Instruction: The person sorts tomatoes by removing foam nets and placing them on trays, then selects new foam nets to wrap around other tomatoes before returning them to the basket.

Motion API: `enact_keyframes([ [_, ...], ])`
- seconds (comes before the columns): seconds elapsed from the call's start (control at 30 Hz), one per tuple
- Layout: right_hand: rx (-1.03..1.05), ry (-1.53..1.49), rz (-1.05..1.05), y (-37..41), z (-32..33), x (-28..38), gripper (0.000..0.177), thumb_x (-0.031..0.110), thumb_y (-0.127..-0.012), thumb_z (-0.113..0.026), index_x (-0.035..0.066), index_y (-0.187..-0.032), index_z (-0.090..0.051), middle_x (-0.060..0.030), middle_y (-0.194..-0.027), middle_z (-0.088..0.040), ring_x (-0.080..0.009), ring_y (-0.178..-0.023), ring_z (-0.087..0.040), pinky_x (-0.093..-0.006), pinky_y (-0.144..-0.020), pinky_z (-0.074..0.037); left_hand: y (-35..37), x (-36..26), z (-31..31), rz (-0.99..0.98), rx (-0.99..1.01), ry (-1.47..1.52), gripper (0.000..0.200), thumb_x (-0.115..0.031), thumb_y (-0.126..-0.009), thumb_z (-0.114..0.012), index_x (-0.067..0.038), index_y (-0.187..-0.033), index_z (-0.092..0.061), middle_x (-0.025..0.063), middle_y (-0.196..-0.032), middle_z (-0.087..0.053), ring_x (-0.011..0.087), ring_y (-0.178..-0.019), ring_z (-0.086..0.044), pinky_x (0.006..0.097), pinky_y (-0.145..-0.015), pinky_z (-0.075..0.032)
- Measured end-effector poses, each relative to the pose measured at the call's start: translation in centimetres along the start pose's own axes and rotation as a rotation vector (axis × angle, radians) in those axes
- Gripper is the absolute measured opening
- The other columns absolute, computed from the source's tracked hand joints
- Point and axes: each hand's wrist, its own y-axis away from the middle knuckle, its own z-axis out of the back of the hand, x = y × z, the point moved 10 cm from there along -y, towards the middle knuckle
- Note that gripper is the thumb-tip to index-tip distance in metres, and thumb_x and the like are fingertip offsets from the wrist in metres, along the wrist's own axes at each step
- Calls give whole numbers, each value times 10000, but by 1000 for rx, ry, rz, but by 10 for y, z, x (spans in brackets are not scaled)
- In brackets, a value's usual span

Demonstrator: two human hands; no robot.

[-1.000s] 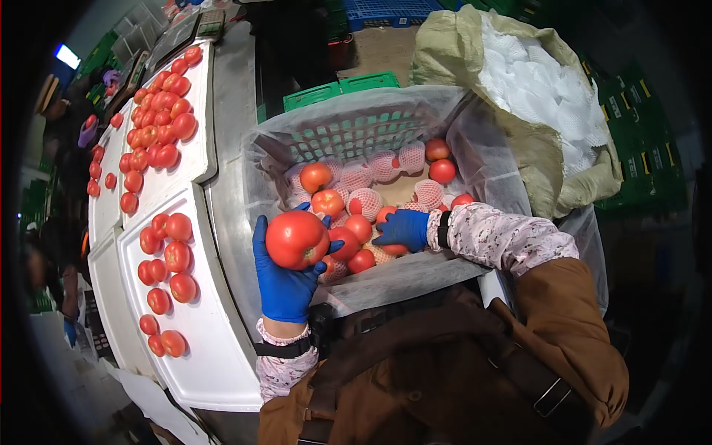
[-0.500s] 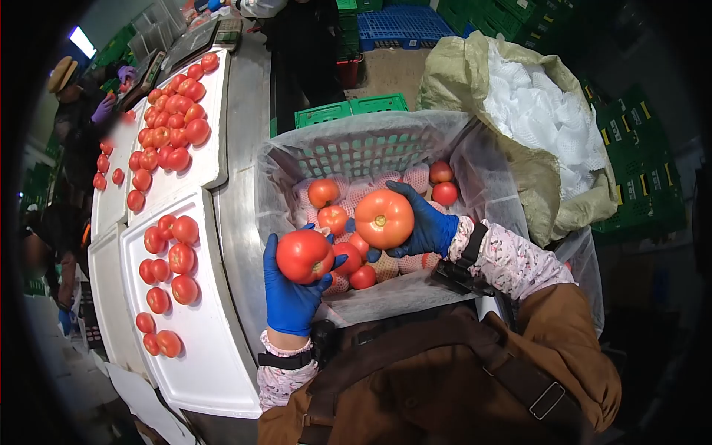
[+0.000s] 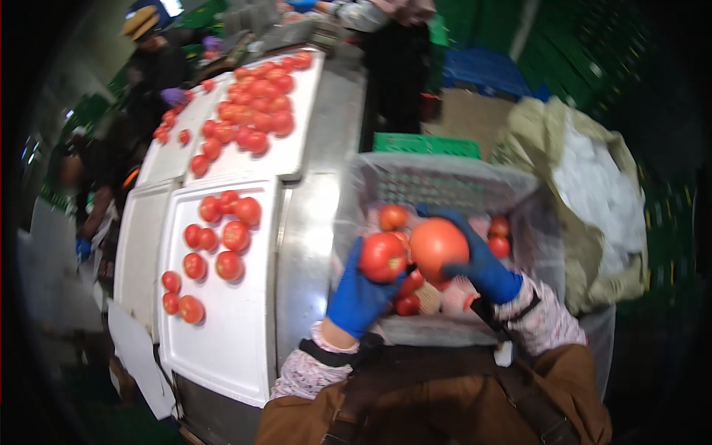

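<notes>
My left hand [image 3: 356,300], in a blue glove, is wrapped round a red tomato [image 3: 383,257]. A larger, orange-red tomato [image 3: 439,251] sits in my right hand [image 3: 486,263], also blue-gloved, with the fingers curled about its far and right sides. Both hands are over a crate [image 3: 445,182] lined with a translucent sheet. Inside the crate lie several tomatoes [image 3: 393,216], some bare and some in pink or pale foam net sleeves [image 3: 454,297]. My hands and the held tomatoes hide part of the contents.
Left of the crate, white trays [image 3: 222,348] on a metal table [image 3: 308,245] bear several tomatoes [image 3: 236,236]. At right stands an open sack [image 3: 534,141] of white foam nets [image 3: 597,193]. Co-workers [image 3: 156,81] stand beyond the table. A green crate [image 3: 426,145] is behind the lined one.
The view has swung left, so everything sits further right. My right hand has turned its tomato: its stem scar no longer shows. Both tomatoes are still held, now closer together.
</notes>
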Motion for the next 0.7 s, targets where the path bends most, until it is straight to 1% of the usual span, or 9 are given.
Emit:
enact_keyframes([
  [0.07, 92, 855, 330, -10, -49, 44, 554, 313, -752, -611, 133, -1242, -427, -158, -1193, -456, -271, -1038, -488, -372, -870, -407, 2, -13, -14, -164, 27, -338, 408, -299, -864, -492, -65, -1184, -392, 122, -1220, -428, 241, -1081, -480, 353, -897, -426],
  [0.13, 194, 1384, 452, -16, -99, 43, 557, 309, -616, -681, 207, -1146, -542, -196, -1220, -412, -348, -959, -486, -409, -815, -408, 12, -37, -57, -621, 207, -1617, 476, -356, -836, -478, -97, -1224, -383, 93, -1241, -428, 241, -1114, -454, 352, -950, -370],
  [0.17, 209, 1414, 455, -20, -109, 33, 584, 296, -620, -665, 201, -1177, -519, -205, -1265, -369, -368, -1038, -448, -426, -864, -383, 17, -38, -51, -719, 127, -1818, 493, -313, -817, -494, -127, -1255, -363, 92, -1228, -443, 256, -1101, -465, 354, -991, -310],
  [0.27, 246, 1259, 472, -39, -115, 37, 616, 285, -641, -665, 164, -1215, -477, -219, -1301, -328, -400, -1108, -401, -435, -920, -343, 2, -70, -8, -607, 95, -1238, 462, -259, -807, -517, -140, -1236, -396, 84, -1202, -472, 243, -1097, -468, 364, -1001, -279],
  [0.33, 112, 1062, 448, -47, -104, 48, 636, 201, -658, -653, 124, -1249, -428, -219, -1304, -316, -400, -1154, -353, -430, -955, -305, -7, -92, 4, -698, 45, -1793, 399, -209, -812, -527, -138, -1197, -449, 51, -1163, -511, 197, -1063, -491, 351, -971, -311],
  [0.43, 92, 1104, 385, -46, -85, 43, 624, 198, -674, -654, 84, -1241, -421, -226, -1304, -315, -391, -1178, -341, -432, -953, -307, -27, -162, 50, -791, -170, -1961, 340, -147, -849, -450, -165, -1188, -470, 48, -1164, -504, 193, -1070, -482, 293, -920, -365],
  [0.53, 38, 1099, 310, -32, -52, 31, 578, 184, -693, -641, 69, -1221, -434, -228, -1288, -344, -385, -1151, -380, -427, -932, -333, -63, -244, 122, -502, -549, -1649, 346, -276, -829, -531, -145, -1148, -499, 55, -1077, -559, 202, -1018, -519, 297, -904, -386],
  [0.63, -50, 1092, 233, -18, -8, 16, 548, 167, -704, -630, 60, -1209, -446, -224, -1263, -381, -381, -1129, -406, -420, -918, -350, -102, -309, 211, -550, -732, -1594, 468, -424, -765, -602, -131, -1116, -503, 81, -1080, -564, 226, -1037, -515, 328, -920, -380],
  [0.7, -121, 1133, 177, -2, 13, 15, 507, 148, -725, -611, 59, -1199, -457, -212, -1233, -417, -365, -1109, -429, -414, -910, -357, -123, -331, 245, -557, -761, -1668, 271, -301, -795, -560, -129, -1005, -548, 67, -955, -596, 217, -914, -558, 343, -811, -431],
])
